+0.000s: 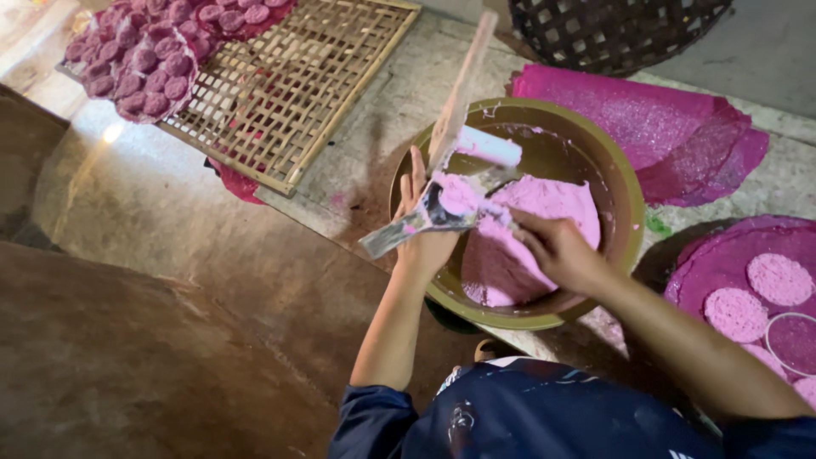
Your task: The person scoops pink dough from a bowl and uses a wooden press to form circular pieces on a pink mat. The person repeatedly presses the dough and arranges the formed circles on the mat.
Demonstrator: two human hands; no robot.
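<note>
— Paste [544, 204], pink and thick, fills the far side of the round bowl [625, 212]; is that what the hands are working?

— Yes. The left hand [422, 238] is closed around a flat metal scraper [408, 228] loaded with a lump of it, held over the near rim. The right hand [557, 251] pinches at the blade's end, fingers narrow, seemingly wiping paste off. A long wooden paddle [463, 85] leans out of the bowl.

— How far along, by your reckoning?

— Partway, I'd judge. Round pink discs [778, 279] already lie on a magenta cloth [722, 263] to the right, and darker ones [140, 59] are heaped by the bamboo rack [297, 85], yet plenty of paste remains in the bowl.
</note>
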